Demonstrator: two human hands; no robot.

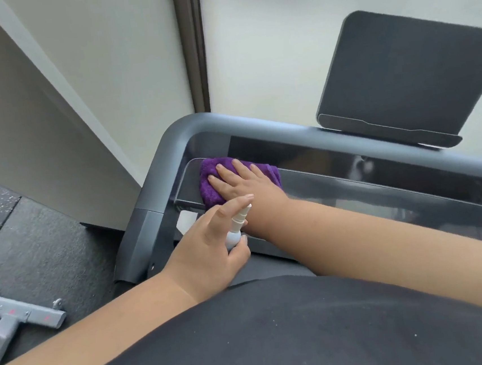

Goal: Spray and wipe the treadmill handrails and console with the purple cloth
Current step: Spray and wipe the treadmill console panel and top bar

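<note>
My right hand [238,182] lies flat with straight fingers on the purple cloth [209,182], pressing it onto the glossy dark console tray [350,171] at its left end. My left hand [210,244] grips a small white spray bottle [235,230] just below the cloth, its nozzle pointing up and right, with the index finger stretched over the top. The grey handrail [171,142] curves round the console's left corner and runs down toward me. The dark screen [406,75] stands tilted at the upper right.
A white wall and a dark window post [191,46] stand behind the treadmill. Dark speckled rubber flooring [32,231] lies to the left, with a grey metal piece of another machine [20,315] at the lower left. My dark shirt fills the bottom.
</note>
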